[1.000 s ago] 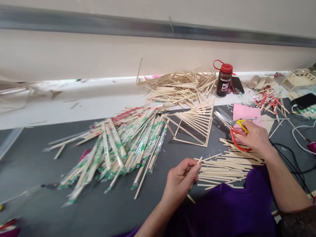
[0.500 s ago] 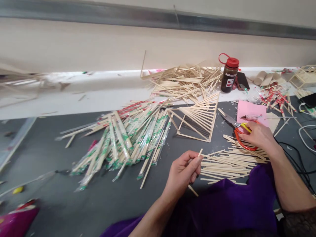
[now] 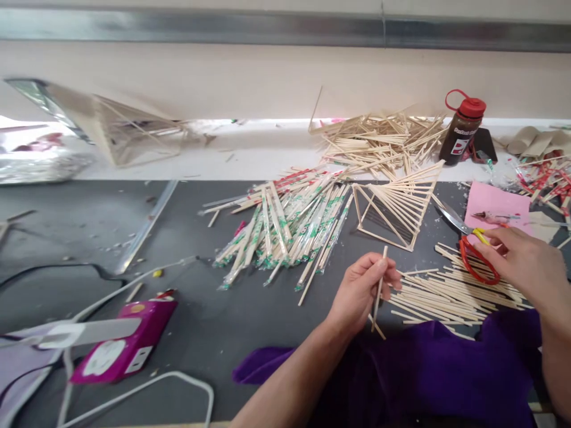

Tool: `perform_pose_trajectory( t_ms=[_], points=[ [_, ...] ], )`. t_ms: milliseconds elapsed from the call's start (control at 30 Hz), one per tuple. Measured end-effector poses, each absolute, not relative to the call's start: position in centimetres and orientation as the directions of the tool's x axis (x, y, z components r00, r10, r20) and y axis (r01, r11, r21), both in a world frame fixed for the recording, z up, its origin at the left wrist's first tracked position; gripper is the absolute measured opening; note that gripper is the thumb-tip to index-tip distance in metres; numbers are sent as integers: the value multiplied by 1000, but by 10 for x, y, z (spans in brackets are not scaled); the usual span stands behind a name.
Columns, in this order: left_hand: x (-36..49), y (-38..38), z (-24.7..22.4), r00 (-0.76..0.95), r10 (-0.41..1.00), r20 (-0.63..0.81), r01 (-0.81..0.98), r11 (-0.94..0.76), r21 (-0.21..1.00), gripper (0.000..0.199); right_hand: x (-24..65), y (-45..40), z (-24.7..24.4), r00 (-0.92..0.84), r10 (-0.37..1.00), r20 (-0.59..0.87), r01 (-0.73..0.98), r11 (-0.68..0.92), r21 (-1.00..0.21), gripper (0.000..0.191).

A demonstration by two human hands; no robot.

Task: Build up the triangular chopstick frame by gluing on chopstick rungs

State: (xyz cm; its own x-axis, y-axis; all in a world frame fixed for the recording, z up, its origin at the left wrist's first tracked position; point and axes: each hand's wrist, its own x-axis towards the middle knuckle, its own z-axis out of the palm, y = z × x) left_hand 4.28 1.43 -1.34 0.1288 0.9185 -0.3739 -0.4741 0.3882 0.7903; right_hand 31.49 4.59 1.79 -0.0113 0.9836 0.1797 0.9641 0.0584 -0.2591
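Observation:
Between the thumb and fingers of my left hand (image 3: 363, 290) I pinch a wooden chopstick (image 3: 379, 285), nearly upright. My right hand (image 3: 529, 258) grips the scissors (image 3: 482, 274) by their red and yellow handles. Their blades are together and point away to the left, over the table. Loose chopsticks (image 3: 450, 297) lie in a row between my hands, partly beneath the scissors. Just beyond them stands a frame of joined chopsticks (image 3: 395, 205) with a fan of slanting sticks. Left of it are wrapped chopsticks (image 3: 285, 229) in clear and green packets.
A heap of loose sticks (image 3: 383, 139) lies on the white ledge by a red-capped bottle (image 3: 461, 134) and a phone (image 3: 484, 144). A pink paper (image 3: 495, 205) carries a pen. A magenta box (image 3: 127, 342) and cables sit at the left. Purple cloth (image 3: 446, 368) covers my lap.
My view has turned left, so everything sits further right in it and the magenta box shows more fully. The chopstick in my left hand stands more upright. My right hand remains on the scissors.

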Motion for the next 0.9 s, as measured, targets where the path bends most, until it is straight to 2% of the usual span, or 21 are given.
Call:
perform_pose_trajectory(
  t_ms=[67, 133, 200, 267, 467, 633, 733, 800, 833, 900],
  points=[
    [42, 15, -6, 85, 941, -327, -528, 321, 786, 29, 290, 34, 31, -161, 957, 243, 859, 257, -443, 23],
    [41, 16, 3, 55, 961, -270, -563, 253, 787, 29, 259, 25, 40, -344, 916, 205, 657, 391, -644, 15],
    [40, 18, 12, 24, 974, -227, -576, 199, 793, 30, 229, 20, 41, -465, 875, 139, 498, 387, -776, 15],
    [38, 22, 20, -25, 979, -202, -567, 152, 810, 31, 205, 20, 36, -495, 861, 115, 403, 345, -848, 21],
    [36, 35, 34, -133, 982, -132, -542, 40, 840, 30, 180, 29, 17, -521, 827, 211, 203, 360, -910, 14],
    [31, 50, 43, -159, 984, -82, -438, 5, 899, 33, 189, 35, 27, -462, 870, 171, 165, 274, -948, 15],
    [17, 66, 43, -329, 936, 126, -209, -202, 957, 26, 202, 45, 38, -408, 907, 99, 219, 203, -954, 14],
    [5, 78, 37, -421, 853, 309, 35, -325, 945, 19, 211, 53, 42, -357, 932, 64, 257, 164, -952, 14],
    [-1, 83, 33, -399, 849, 346, 144, -315, 938, 28, 214, 57, 43, -334, 941, 58, 273, 155, -949, 14],
    [-10, 92, 22, -291, 903, 317, 285, -234, 929, 46, 218, 64, 41, -309, 950, 47, 318, 150, -936, 14]
  ],
)
